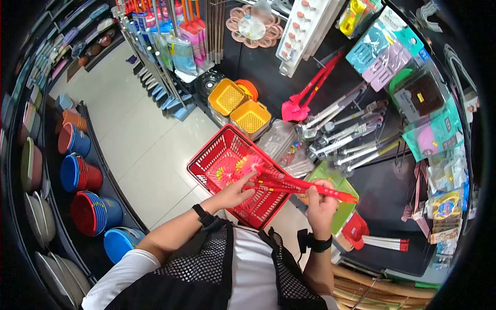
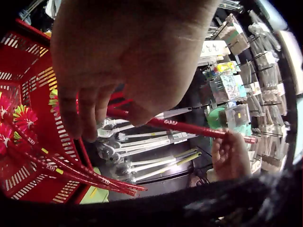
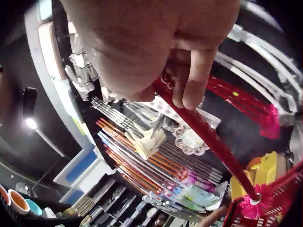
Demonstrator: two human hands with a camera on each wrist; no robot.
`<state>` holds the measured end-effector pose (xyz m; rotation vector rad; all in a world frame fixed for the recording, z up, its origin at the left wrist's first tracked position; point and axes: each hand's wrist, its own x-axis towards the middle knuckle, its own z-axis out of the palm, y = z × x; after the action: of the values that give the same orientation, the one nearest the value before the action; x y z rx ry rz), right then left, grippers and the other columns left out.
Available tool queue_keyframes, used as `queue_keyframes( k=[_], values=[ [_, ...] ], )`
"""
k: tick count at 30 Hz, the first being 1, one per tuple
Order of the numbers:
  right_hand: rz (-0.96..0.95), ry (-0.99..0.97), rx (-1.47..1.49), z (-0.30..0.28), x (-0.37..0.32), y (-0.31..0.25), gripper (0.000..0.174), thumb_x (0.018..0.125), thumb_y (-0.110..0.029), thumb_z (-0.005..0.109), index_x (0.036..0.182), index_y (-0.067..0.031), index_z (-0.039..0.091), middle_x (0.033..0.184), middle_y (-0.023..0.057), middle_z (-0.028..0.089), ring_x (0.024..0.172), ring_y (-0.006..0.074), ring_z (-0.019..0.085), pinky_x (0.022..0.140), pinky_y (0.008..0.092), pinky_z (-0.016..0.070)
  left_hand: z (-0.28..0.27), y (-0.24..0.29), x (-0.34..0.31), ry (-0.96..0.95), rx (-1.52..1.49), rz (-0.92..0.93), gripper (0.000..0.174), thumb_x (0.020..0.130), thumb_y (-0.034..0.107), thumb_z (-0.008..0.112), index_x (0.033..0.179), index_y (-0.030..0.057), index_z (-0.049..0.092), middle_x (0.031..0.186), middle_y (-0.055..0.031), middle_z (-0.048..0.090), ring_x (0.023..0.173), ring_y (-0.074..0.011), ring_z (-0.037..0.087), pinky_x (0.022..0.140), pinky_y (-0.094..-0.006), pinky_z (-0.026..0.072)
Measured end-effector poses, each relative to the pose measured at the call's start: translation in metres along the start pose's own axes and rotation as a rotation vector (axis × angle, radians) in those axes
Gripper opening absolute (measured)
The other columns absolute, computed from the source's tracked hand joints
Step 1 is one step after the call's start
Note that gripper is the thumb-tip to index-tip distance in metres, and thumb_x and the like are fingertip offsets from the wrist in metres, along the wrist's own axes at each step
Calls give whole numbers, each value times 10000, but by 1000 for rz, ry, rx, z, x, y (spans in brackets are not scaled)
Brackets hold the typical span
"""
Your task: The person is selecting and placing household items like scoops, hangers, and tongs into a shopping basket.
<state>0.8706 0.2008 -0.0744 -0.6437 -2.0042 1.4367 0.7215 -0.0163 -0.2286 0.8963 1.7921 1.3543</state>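
My right hand (image 1: 321,206) grips the end of a long-handled red brush (image 3: 213,142). In the right wrist view, its round pink bristle head (image 3: 255,202) is over the red shopping basket (image 1: 217,151). My left hand (image 1: 235,194) is beside the handle near the bristle end, fingers extended. In the left wrist view its thumb overlaps the red handle. Other red brushes (image 2: 71,168) lie in the basket, their pink bristle heads (image 2: 23,118) showing yellow-green parts.
Similar red brushes (image 1: 295,109) hang on the dark display wall beside white-handled brushes (image 1: 336,134). Yellow baskets (image 1: 250,118) stand beyond the red basket. Stacked buckets (image 1: 95,214) line the left shelf. A green container (image 1: 330,178) is by my right hand.
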Motion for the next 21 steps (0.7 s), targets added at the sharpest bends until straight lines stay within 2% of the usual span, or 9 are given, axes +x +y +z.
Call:
queue_keyframes(
  k=[2,3,4,6,7,10,14,17,21],
  values=[
    [55,31,114,-2,-25,34,153,947,-10,643,1086,-10,577,980,44,644,795,66,616,709,216,510,1,4,-3,-92,-61,-120,679,1019,255,590,1590,144,240,1318,-221,617,1069,-259,655,938,-373,507],
    [151,26,124,-7,-36,50,134,950,3,628,1072,-13,574,965,43,641,765,67,617,678,212,503,3,-5,-6,-81,-61,-96,671,1016,250,598,1583,135,259,1287,-199,630,1017,-217,648,910,-354,511],
    [197,-2,135,-11,-47,69,130,953,6,621,1074,-8,574,928,42,634,744,78,616,668,217,506,5,-18,-9,-91,-60,-97,671,1016,250,598,1583,135,259,1287,-199,630,1017,-217,648,910,-354,511],
    [195,17,136,-10,-66,93,123,958,-7,618,1073,-1,574,891,45,629,748,86,618,664,225,509,4,-42,-18,-91,-136,-132,649,1011,229,603,1569,117,290,1200,-162,651,1009,-197,640,907,-337,507],
    [200,23,138,-10,-75,107,123,958,-7,618,1073,-1,574,891,45,629,748,86,618,664,225,509,1,-48,-25,-62,-50,-157,633,1004,201,609,1554,89,316,1114,-126,659,1003,-188,636,906,-331,504],
    [244,2,148,-9,-98,149,120,983,-57,614,1087,-9,578,926,67,655,739,103,636,680,264,560,-8,-67,-39,-63,-72,-200,629,995,183,613,1545,68,330,1079,-113,664,993,-179,632,895,-327,506],
    [432,91,220,-5,-132,213,165,992,-88,609,1125,2,575,1006,92,659,796,142,670,725,278,586,-16,-81,-58,-38,-46,-308,651,984,205,633,1542,58,332,1086,-125,668,1012,-197,641,900,-328,510],
    [643,223,340,-7,-153,239,227,1005,-114,588,1198,-1,553,1118,117,648,900,193,693,779,291,587,-21,-62,-69,-29,-27,-427,655,983,232,638,1539,56,340,1091,-133,673,1026,-217,646,919,-344,509],
    [758,293,421,-14,-168,243,213,999,-107,577,1186,-5,572,1104,106,648,926,202,698,791,294,585,-23,-91,-76,-47,63,-355,624,1009,238,609,1545,77,333,1117,-113,654,949,-189,641,862,-344,531]
  ],
)
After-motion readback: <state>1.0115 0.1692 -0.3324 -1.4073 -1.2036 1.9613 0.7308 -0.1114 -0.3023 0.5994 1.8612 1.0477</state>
